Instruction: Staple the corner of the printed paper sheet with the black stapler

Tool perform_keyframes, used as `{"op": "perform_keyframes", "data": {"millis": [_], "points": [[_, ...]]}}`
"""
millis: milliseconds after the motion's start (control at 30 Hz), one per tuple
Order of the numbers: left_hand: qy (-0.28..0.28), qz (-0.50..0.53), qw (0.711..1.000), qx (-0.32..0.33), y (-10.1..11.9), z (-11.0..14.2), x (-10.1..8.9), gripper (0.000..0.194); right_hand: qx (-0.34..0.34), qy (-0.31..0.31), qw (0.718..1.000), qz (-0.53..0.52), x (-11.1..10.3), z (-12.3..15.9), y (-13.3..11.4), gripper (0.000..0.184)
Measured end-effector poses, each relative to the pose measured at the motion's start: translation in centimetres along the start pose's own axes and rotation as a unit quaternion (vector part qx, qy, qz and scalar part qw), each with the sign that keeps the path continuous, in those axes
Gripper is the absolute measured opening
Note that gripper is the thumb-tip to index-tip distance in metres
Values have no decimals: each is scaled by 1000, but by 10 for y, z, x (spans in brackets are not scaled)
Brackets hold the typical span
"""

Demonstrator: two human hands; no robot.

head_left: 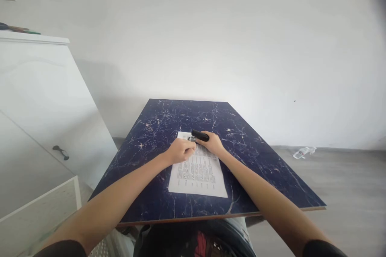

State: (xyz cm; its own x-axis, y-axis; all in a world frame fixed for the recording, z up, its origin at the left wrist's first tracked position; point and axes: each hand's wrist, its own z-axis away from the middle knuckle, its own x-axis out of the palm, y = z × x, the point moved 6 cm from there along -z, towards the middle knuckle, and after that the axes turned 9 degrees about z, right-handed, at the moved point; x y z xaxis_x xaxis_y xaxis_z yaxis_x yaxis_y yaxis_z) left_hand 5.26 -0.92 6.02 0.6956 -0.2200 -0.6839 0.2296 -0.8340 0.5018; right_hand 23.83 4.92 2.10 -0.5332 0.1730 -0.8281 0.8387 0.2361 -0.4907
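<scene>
A printed sheet of paper (199, 182) lies on the dark blue marbled table (169, 118) in front of me. My right hand (213, 143) is closed around a black stapler (199, 135) over the far part of the sheet; a shiny metal part shows at its left end. My left hand (181, 150) rests on the paper's left side, close to that metal end. Its fingers are curled together, and whatever they may pinch is hidden.
On the left stands a white cabinet (39, 76) with a dark handle, and a white-framed panel (45, 213) leans below it. A crumpled clear plastic piece (304, 152) lies on the floor at right. Behind the table rises a white wall (193, 36).
</scene>
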Motion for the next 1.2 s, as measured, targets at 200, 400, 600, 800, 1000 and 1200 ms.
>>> {"op": "perform_keyframes", "data": {"millis": [200, 400, 600, 800, 1000, 1200], "points": [[-182, -1, 961, 210, 129, 26, 73, 22, -34, -42, 998, -39, 44, -17, -74, 32], [-387, 66, 887, 244, 165, 69, 161, 13, -62, -65, 994, -69, 91, -24, -133, 34], [-468, 96, 861, 174, 142, 72, 190, 16, -117, -86, 982, -123, 80, -32, -130, 69], [-500, 60, 848, 166, 135, 83, 203, 14, 44, 99, 990, 87, -31, -50, 39, 22], [-523, 64, 833, 171, 134, 88, 216, 20, 92, 60, 963, 245, -68, -36, 163, 33], [-470, 99, 866, 138, 123, 88, 229, 17, 56, 39, 974, 214, -54, -51, 146, 38]]}}
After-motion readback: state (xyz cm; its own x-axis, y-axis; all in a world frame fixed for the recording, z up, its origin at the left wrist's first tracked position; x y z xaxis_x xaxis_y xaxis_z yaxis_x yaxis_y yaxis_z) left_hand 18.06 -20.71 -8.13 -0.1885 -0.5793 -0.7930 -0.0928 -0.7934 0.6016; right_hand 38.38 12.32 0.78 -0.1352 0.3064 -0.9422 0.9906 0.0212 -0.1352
